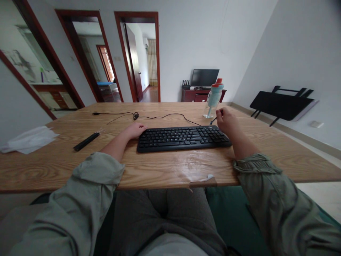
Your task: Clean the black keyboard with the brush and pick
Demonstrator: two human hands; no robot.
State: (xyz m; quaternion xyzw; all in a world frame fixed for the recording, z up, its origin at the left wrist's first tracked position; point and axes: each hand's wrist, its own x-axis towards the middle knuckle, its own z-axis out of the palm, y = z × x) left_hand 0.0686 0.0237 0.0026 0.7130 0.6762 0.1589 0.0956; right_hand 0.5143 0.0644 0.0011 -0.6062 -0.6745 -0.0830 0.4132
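A black keyboard [183, 138] lies flat on the wooden table in front of me, its cable running off from the far edge. My left hand [135, 130] grips the keyboard's far left corner, fingers curled at its edge. Above the far right part of the keyboard, my right hand [226, 120] is closed in a pinch. Between its fingers is a thin dark stick-like tool [213, 121], pointing down and left toward the keyboard's far edge. The tool's exact kind is too small to make out.
A clear bottle [212, 99] with a red and teal top stands beyond my right hand. The black cable [160, 117] stretches left across the table. A narrow black case [86, 141] with thin sticks protruding and white tissue [30, 139] lie left. The table's front edge has peeling covering.
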